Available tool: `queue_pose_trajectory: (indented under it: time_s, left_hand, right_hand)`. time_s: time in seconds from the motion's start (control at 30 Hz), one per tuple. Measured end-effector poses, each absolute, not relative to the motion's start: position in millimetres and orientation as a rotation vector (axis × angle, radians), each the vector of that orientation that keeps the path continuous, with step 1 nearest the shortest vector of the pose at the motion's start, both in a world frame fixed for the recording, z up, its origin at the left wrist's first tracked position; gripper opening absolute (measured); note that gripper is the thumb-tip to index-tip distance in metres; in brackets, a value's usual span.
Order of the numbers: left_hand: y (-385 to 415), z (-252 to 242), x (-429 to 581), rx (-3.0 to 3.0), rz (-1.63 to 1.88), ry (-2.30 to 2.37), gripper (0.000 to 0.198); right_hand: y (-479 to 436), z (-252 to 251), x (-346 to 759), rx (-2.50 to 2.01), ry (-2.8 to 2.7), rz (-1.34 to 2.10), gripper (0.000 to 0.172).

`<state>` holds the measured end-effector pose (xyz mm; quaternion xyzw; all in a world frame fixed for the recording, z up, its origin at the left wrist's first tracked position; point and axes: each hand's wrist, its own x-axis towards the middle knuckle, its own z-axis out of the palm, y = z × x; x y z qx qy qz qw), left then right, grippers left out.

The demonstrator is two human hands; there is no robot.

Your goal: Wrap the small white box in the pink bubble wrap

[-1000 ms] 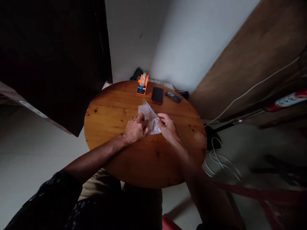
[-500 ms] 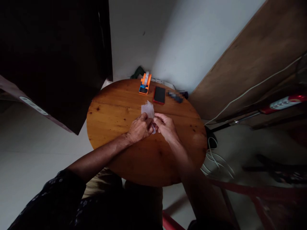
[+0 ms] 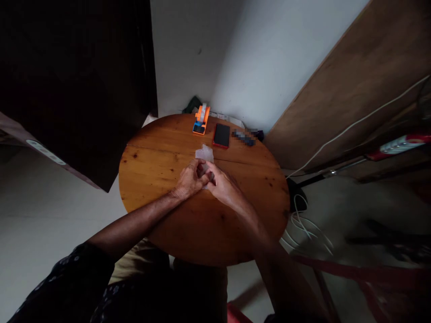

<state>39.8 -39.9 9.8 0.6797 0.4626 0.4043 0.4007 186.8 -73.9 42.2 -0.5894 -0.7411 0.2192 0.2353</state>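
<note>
A thin, whitish, translucent sheet (image 3: pixel 205 153), crumpled and perhaps plastic, is held over the middle of the round wooden table. My left hand (image 3: pixel 190 180) pinches its left side, fingers bent and thumb pointing inward. From the right, my right hand (image 3: pixel 220 181) closes on the same sheet, its fingertips meeting those of the left. Between and below the hands only a small bit of the sheet shows; the rest is hidden by the fingers. Behind it, toward the wall, stands an orange and blue tape dispenser (image 3: pixel 201 119) with a roll of tape.
On the round wooden table (image 3: pixel 151 166) lie a red-edged black flat case (image 3: pixel 221 135) and a pixelated dark item (image 3: pixel 244 137). A white wall (image 3: pixel 208 54) rises behind. Looped white cable (image 3: pixel 299 224) lies on the floor at right; a dark cabinet (image 3: pixel 74 80) stands at left.
My right hand has moved left and its fingers now reach over the sheet to my left hand's fingers. The sheet's lower end is more covered. The view has shifted slightly.
</note>
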Motion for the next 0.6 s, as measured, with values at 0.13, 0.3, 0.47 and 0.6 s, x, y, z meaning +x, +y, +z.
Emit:
queue_pose_trajectory:
  time_s: [0.13,0.3,0.47,0.6]
  left_hand:
    - [-40.0,7.6,43.0,1.772,1.008,1.224,0.037]
    - [-39.7,3.5,44.0,1.825,1.011,1.23,0.038]
    - [-40.5,4.4,43.5,1.822,0.976,1.222,0.04]
    - [-42.9,6.6,42.1,1.921,0.982,1.191,0.049]
  right_hand:
    - [-73.7,44.6,201.3,-1.442,-1.955,0.847,0.071]
    - [-51.6,32.6,235.2,-1.483,-1.399,1.004,0.044]
    - [-26.1,28.7,237.0,-1.672,-1.172,1.166,0.032]
    - [-11.2,29.8,224.3,-1.625,-1.196,1.249,0.029]
